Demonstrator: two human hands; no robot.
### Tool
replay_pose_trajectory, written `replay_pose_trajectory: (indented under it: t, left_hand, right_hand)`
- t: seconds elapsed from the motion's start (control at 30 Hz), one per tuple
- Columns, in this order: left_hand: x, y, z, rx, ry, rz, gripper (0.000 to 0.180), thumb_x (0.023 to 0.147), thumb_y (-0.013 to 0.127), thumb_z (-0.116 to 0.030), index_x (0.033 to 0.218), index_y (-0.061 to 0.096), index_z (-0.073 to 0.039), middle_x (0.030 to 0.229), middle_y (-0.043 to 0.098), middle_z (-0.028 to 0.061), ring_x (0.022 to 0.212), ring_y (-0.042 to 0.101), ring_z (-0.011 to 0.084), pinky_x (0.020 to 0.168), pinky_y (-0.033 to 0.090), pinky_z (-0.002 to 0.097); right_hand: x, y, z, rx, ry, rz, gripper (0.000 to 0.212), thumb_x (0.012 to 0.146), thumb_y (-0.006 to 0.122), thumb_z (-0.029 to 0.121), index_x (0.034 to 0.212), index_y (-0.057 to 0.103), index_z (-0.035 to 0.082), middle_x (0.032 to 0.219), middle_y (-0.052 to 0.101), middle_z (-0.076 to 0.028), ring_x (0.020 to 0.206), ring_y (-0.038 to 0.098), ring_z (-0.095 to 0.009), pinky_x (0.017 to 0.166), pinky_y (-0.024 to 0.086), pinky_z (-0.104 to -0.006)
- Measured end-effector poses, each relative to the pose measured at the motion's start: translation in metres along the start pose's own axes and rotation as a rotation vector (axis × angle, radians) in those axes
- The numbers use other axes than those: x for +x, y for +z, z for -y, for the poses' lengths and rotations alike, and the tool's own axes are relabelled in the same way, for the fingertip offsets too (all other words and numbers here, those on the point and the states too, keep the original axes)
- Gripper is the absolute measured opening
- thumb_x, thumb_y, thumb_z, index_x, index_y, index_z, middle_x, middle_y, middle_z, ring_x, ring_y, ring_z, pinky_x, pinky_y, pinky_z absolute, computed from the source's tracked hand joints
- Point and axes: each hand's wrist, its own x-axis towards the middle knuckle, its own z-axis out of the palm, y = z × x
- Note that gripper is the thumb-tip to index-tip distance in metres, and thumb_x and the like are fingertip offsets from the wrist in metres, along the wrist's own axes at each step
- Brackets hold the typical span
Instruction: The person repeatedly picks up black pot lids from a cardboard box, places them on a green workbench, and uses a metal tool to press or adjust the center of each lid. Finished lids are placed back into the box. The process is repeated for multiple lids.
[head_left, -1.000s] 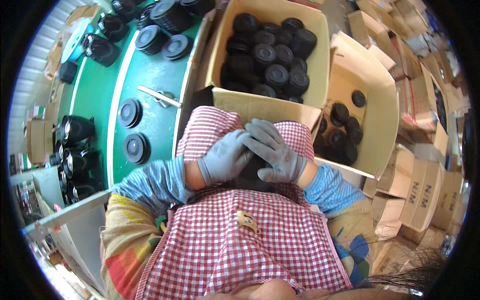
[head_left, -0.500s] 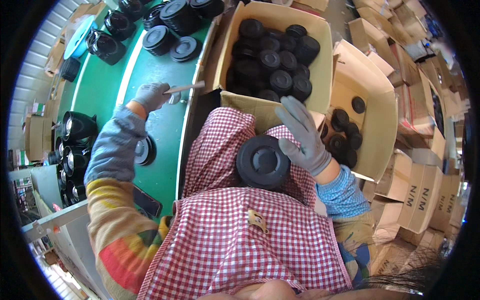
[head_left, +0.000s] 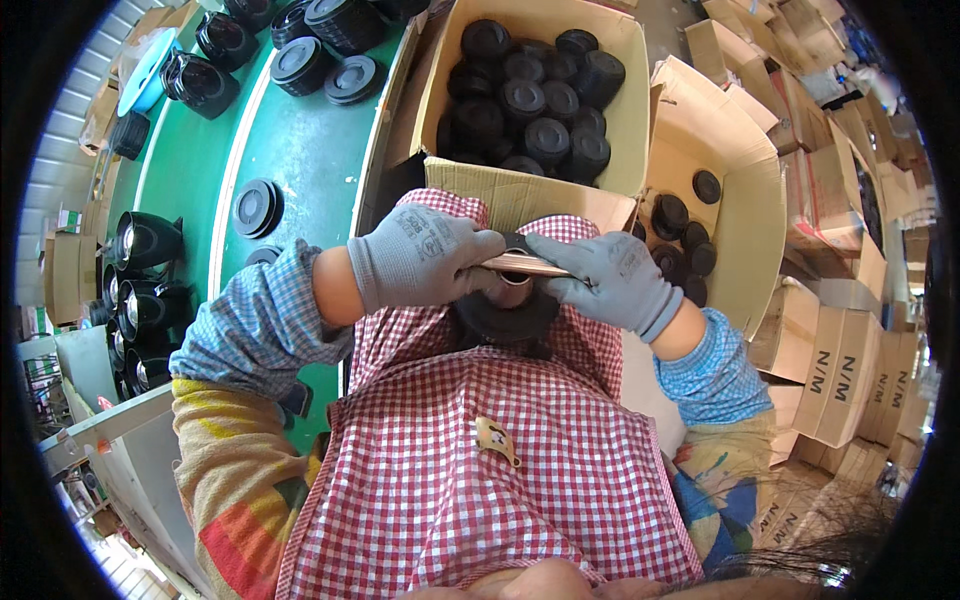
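My left hand [head_left: 420, 255] and my right hand [head_left: 605, 282], both in grey gloves, meet over my lap. Between them lies a thin, flat, pale bar [head_left: 524, 264], gripped at its two ends. Right under the bar sits a thick black round lid [head_left: 508, 322] on my checked apron. Something shiny and rounded shows between bar and lid; my fingers hide most of it, and I cannot tell what it is.
Ahead stands a cardboard box [head_left: 545, 180] full of black round lids, beside a second box [head_left: 740, 230] holding several. A green bench [head_left: 300, 165] on the left carries stacked black discs [head_left: 258, 208] and glossy black housings [head_left: 150, 240]. Cartons [head_left: 840, 370] crowd the right.
My left hand has brought the bar from over the bench to my lap. My right hand has moved down and left, closing on the bar's other end above the lid.
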Motion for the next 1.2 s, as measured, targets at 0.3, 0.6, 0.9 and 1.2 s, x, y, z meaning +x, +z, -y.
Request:
replay_pose_trajectory:
  t: [0.3,0.6,0.9,1.2]
  left_hand:
    - [0.02,0.009,0.004,0.122,0.156,0.035,0.037,0.09,0.069,-0.032,0.122,0.065,-0.014,0.089,0.067,0.0095,0.081,0.068,0.0305,0.07,0.052,0.0447]
    - [0.037,0.043,0.049,-0.396,0.1,-0.086,0.03,0.097,0.056,-0.031,0.103,0.073,-0.007,0.09,0.069,0.0202,0.086,0.069,0.0383,0.077,0.055,0.0459]
    - [0.109,0.084,0.089,-0.122,0.056,-1.039,0.038,0.091,0.061,-0.018,0.126,0.064,-0.004,0.122,0.065,0.0188,0.115,0.06,0.0352,0.103,0.045,0.0441]
    - [0.032,0.092,-0.045,-0.163,0.568,-0.557,0.029,0.089,0.063,-0.039,0.105,0.066,-0.015,0.1,0.062,0.0063,0.096,0.06,0.0245,0.086,0.048,0.0423]
  right_hand:
    - [-0.02,-0.006,0.031,-0.177,0.129,0.256,0.058,0.096,0.06,0.038,0.14,0.052,0.003,0.079,0.07,-0.015,0.067,0.068,-0.033,0.062,0.05,-0.0449]
    - [-0.014,0.037,0.01,-0.026,-0.175,-0.015,0.08,0.095,0.043,0.071,0.159,0.036,0.023,0.166,0.028,-0.015,0.155,0.017,-0.036,0.122,0.006,-0.0604]
    - [0.028,0.062,0.009,1.101,-0.165,-0.064,0.09,0.103,0.036,0.064,0.164,0.006,0.005,0.169,0.016,-0.02,0.157,0.013,-0.034,0.126,0.01,-0.0466]
    - [0.031,0.035,0.0,1.38,-0.062,0.185,0.076,0.105,0.028,0.063,0.161,0.029,0.012,0.164,0.031,-0.018,0.149,0.036,-0.03,0.122,0.025,-0.0451]
